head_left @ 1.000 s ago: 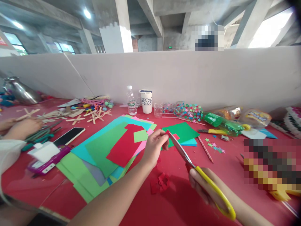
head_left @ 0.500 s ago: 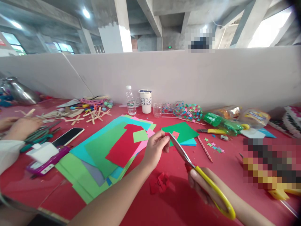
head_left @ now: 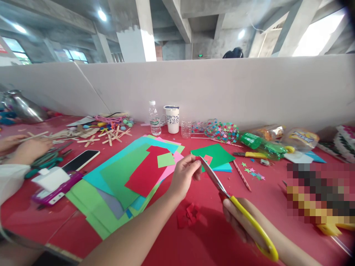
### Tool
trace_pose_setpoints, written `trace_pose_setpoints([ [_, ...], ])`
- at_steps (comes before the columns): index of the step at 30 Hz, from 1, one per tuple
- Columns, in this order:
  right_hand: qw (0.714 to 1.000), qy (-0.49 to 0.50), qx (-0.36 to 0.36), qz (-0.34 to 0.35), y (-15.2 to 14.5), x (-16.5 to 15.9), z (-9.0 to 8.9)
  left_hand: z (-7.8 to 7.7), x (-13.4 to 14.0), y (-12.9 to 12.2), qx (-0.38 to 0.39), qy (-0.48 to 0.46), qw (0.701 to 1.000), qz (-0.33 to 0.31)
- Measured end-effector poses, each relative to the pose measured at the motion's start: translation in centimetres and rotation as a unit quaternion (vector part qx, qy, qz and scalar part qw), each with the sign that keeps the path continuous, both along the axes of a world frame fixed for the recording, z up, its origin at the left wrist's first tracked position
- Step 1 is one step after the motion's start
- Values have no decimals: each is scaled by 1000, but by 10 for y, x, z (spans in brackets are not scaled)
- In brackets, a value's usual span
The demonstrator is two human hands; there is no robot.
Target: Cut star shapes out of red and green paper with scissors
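Note:
My right hand (head_left: 241, 218) is closed round the yellow handles of a pair of scissors (head_left: 251, 218). Their blades point up and left, looking nearly closed, and the tips reach the fingertips of my left hand (head_left: 184, 173). Those fingers are pinched together on a tiny piece of red paper (head_left: 198, 158), mostly hidden by the fingers. Below my hands, several red paper scraps (head_left: 181, 218) lie on the table. Left of my left hand are stacked coloured sheets, with a red sheet (head_left: 145, 173) and a small light green square (head_left: 165, 160) on top.
A dark green sheet (head_left: 219, 153) lies behind the scissors, beside a striped pencil (head_left: 242, 176) and star cutouts (head_left: 251, 170). A water bottle (head_left: 155, 120) and white cup (head_left: 173, 122) stand by the partition (head_left: 166, 85). At left, another person's hands (head_left: 31, 149) hold wooden sticks.
My hands and the scissors have hardly moved. At the left, the other person's hands have shifted slightly with the wooden sticks.

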State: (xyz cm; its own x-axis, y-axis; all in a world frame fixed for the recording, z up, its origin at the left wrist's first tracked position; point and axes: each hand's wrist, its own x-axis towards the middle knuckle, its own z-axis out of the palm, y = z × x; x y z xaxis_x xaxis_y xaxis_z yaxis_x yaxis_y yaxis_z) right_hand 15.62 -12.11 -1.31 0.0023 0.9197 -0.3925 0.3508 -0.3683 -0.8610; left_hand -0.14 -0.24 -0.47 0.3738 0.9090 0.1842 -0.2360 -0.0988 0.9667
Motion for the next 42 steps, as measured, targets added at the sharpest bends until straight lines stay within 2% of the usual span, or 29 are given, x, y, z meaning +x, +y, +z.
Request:
trace_pose_setpoints([
  [4, 1000, -14, 1, -3, 1, -1, 3, 1, 1, 0, -10, 0, 1000, 0],
  [20, 999, -33, 6, 2, 5, 4, -6, 2, -1, 1, 4, 0, 1000, -1],
  [32, 999, -29, 15, -13, 5, 2, -8, 0, -2, 8, -54, -79, 995, 18],
  [38, 999, -21, -13, -30, 7, 2, -14, 2, 0, 3, -57, -51, 997, -21],
  [42, 999, -9, -14, -34, 8, 2, -17, 0, 0, 5, -50, -62, 997, 10],
])
